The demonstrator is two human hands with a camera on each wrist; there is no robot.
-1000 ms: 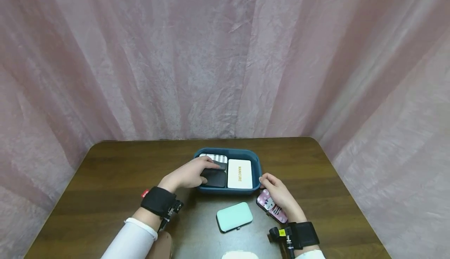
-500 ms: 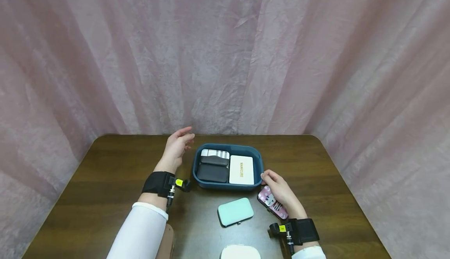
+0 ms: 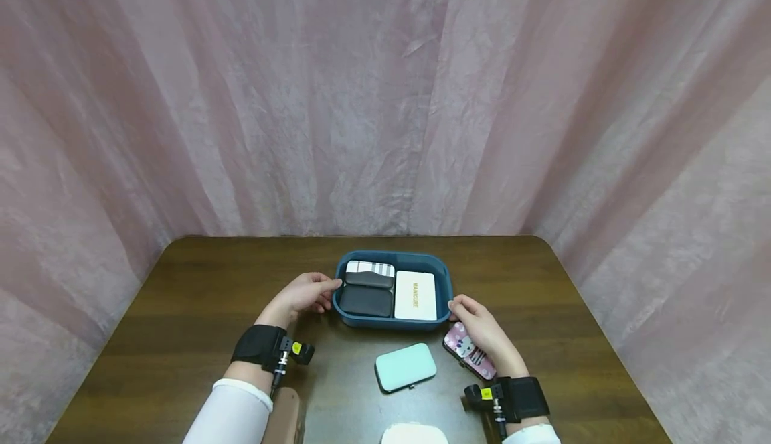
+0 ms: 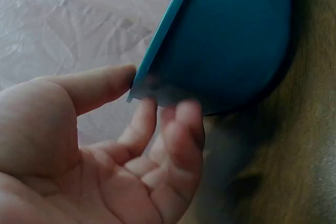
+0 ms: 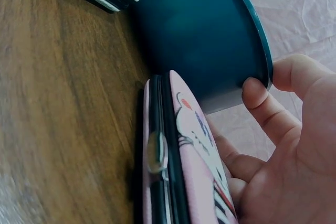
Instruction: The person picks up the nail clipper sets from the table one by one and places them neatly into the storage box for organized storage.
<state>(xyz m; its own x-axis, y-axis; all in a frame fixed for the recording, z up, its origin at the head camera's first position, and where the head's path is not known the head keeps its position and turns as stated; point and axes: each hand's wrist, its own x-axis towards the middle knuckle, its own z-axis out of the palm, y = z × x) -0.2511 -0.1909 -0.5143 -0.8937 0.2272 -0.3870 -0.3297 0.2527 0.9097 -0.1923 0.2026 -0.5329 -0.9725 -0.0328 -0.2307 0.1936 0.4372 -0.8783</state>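
Observation:
A blue plastic storage bin [image 3: 391, 324] stands on the table, with a white case lettered MANICURE [image 3: 415, 295], a black case [image 3: 366, 301] and a plaid-and-black case [image 3: 370, 274] inside. My left hand [image 3: 306, 292] is at its left end, thumb on the rim and fingers curled below it. At the right end my right hand [image 3: 478, 327] pinches the rim between thumb and index finger. Just under that hand lies a pink cartoon-print case [image 5: 197, 150] with a metal clasp. A mint green case [image 3: 405, 367] lies in front of the bin.
A white rounded item [image 3: 414, 434] shows at the bottom edge of the head view. Beside the left forearm lies a tan case [image 3: 283, 417], partly hidden. A pink curtain [image 3: 385, 96] hangs behind the wooden table [image 3: 199, 310].
My left hand has left the cases inside the bin, swung out past its left side, and come back to take the left rim. The right hand has stayed at the right rim.

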